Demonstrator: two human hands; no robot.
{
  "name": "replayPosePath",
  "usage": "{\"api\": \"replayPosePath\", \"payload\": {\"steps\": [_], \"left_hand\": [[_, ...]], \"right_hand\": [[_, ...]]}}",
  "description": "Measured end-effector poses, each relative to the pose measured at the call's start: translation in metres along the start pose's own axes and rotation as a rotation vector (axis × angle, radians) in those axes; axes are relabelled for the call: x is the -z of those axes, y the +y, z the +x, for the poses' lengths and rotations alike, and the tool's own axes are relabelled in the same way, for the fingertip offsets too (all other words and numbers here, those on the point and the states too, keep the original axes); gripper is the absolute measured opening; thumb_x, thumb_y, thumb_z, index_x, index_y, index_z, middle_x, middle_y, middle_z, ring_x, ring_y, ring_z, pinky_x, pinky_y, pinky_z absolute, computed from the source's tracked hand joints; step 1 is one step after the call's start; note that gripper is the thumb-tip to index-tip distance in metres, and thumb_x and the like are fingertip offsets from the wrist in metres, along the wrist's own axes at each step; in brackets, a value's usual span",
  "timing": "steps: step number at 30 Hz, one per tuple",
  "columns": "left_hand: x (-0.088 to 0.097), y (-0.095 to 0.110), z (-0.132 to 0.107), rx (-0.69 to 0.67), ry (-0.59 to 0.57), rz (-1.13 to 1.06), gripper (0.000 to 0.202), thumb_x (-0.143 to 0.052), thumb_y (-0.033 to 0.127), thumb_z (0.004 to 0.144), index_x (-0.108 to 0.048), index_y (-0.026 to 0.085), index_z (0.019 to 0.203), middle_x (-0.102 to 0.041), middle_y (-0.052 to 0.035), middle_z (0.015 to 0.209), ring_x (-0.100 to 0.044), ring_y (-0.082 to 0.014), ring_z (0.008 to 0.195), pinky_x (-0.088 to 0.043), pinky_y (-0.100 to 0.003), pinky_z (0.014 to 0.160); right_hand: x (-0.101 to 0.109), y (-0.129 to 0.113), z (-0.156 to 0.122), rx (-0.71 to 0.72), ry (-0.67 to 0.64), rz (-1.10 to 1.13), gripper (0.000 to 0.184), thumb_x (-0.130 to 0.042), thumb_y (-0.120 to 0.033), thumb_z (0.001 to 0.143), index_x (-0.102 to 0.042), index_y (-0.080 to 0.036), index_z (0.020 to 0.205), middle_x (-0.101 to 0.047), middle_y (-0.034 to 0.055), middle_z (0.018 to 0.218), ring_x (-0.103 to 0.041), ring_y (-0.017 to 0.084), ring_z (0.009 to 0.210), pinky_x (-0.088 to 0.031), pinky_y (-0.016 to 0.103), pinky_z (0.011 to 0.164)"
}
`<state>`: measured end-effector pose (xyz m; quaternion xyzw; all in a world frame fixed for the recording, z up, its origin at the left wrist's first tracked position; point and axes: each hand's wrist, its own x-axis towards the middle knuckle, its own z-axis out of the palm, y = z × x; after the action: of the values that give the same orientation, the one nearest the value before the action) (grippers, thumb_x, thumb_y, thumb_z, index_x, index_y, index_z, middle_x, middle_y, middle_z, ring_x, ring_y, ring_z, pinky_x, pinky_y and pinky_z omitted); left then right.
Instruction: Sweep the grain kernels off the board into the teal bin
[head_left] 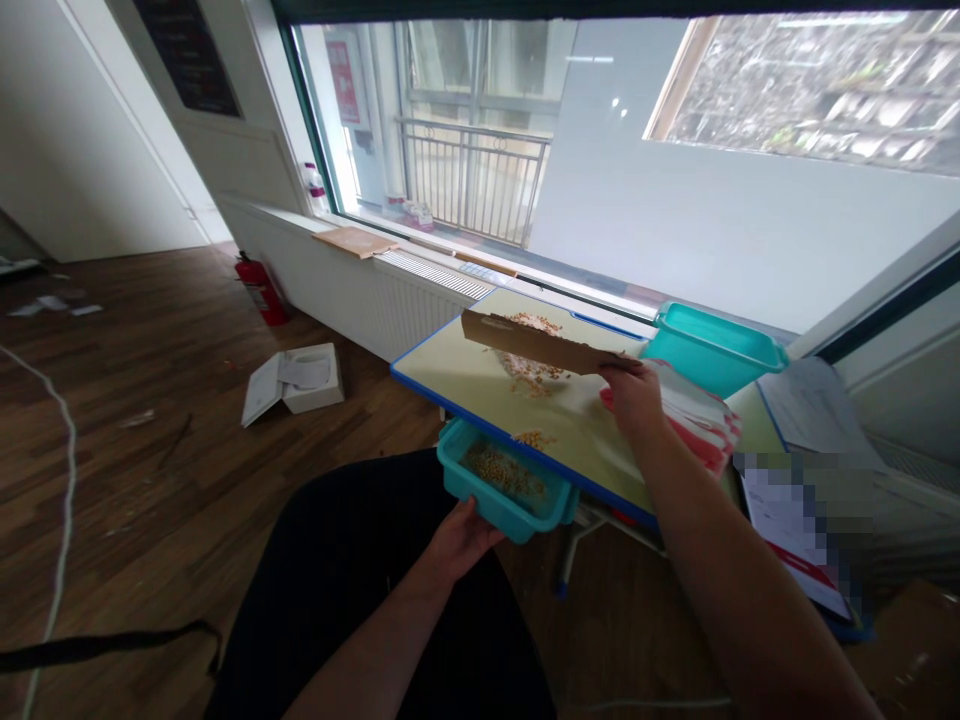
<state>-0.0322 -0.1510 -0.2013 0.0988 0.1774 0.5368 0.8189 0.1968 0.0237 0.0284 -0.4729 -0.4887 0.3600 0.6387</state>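
My right hand [634,392] is closed on one end of a long brown cardboard strip [532,342], which stands on edge across a small table [450,375] with a blue rim. Small yellowish grains [534,372] lie scattered on the tabletop on both sides of the strip, with a small heap [534,438] near the front edge. My left hand [459,538] grips a teal tray [502,482] from below, holding it just under the table's front edge. The tray has grains in it.
A second teal container [712,350] stands at the table's far right, beside red-and-white packaging [701,420] and papers [802,405]. A radiator [375,290] runs under the window. A red fire extinguisher [259,287] and an open white box [300,380] sit on the wooden floor.
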Motion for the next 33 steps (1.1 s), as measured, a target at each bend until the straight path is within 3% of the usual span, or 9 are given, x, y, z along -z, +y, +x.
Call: {"api": "replayPosePath", "payload": {"steps": [4,8,13,19,23,27,33], "left_hand": [[0.001,0.000,0.000,-0.009,-0.007,0.025,0.029,-0.062,0.038,0.090,-0.064,0.022,0.114,-0.066,-0.0093,0.128,-0.047,-0.0355,0.136,-0.037,-0.054,0.111],[-0.001,-0.001,0.001,-0.001,0.000,-0.032,0.029,-0.064,0.034,0.090,-0.063,0.020,0.115,-0.067,-0.0103,0.127,-0.056,-0.0328,0.127,-0.041,-0.052,0.110],[-0.001,-0.001,0.001,0.008,-0.014,-0.052,0.038,-0.068,0.032,0.087,-0.059,0.022,0.122,-0.067,-0.0098,0.124,-0.064,-0.0266,0.114,-0.045,-0.051,0.107],[-0.001,-0.001,0.000,0.023,-0.013,-0.060,0.047,-0.067,0.034,0.088,-0.053,0.021,0.131,-0.066,-0.0127,0.126,-0.063,-0.0287,0.117,-0.045,-0.051,0.106],[-0.002,-0.001,0.000,0.020,-0.003,-0.049,0.052,-0.066,0.034,0.089,-0.048,0.022,0.136,-0.066,-0.0127,0.126,-0.064,-0.0277,0.114,-0.047,-0.049,0.104],[-0.002,0.000,0.000,0.014,-0.035,-0.049,0.057,-0.065,0.035,0.090,-0.043,0.023,0.142,-0.065,-0.0131,0.129,-0.063,-0.0286,0.118,-0.046,-0.050,0.105],[0.001,-0.001,0.000,0.021,-0.027,-0.049,0.061,-0.066,0.036,0.089,-0.041,0.023,0.144,-0.063,-0.0143,0.133,-0.062,-0.0294,0.119,-0.045,-0.050,0.106]], "right_hand": [[-0.001,0.000,-0.001,-0.053,0.018,-0.032,0.017,-0.072,-0.023,0.049,-0.071,-0.019,0.066,-0.063,-0.0032,0.060,-0.052,0.012,0.057,-0.043,0.027,0.052],[0.000,-0.001,-0.002,-0.078,0.041,-0.054,0.018,-0.070,-0.025,0.049,-0.071,-0.017,0.065,-0.061,-0.0038,0.056,-0.044,0.009,0.048,-0.033,0.025,0.044],[0.002,-0.007,-0.001,0.043,0.079,-0.041,0.011,-0.066,-0.020,0.049,-0.070,-0.017,0.058,-0.062,-0.0023,0.058,-0.053,0.012,0.058,-0.042,0.026,0.054],[0.004,-0.010,0.000,0.057,0.187,-0.038,0.009,-0.063,-0.018,0.047,-0.065,-0.017,0.056,-0.059,-0.0030,0.056,-0.051,0.013,0.058,-0.044,0.028,0.056],[0.011,-0.015,0.004,0.223,0.217,-0.053,0.014,-0.056,-0.019,0.051,-0.064,-0.018,0.062,-0.060,-0.0019,0.064,-0.052,0.014,0.065,-0.047,0.030,0.065],[0.025,-0.029,0.011,0.450,0.404,-0.018,0.019,-0.049,-0.019,0.051,-0.058,-0.018,0.067,-0.056,-0.0013,0.068,-0.050,0.014,0.069,-0.045,0.030,0.070],[0.044,-0.040,0.020,0.601,0.591,-0.115,0.008,-0.046,-0.021,0.050,-0.040,-0.022,0.055,-0.033,-0.0029,0.059,-0.037,0.013,0.061,-0.045,0.035,0.067]]}}
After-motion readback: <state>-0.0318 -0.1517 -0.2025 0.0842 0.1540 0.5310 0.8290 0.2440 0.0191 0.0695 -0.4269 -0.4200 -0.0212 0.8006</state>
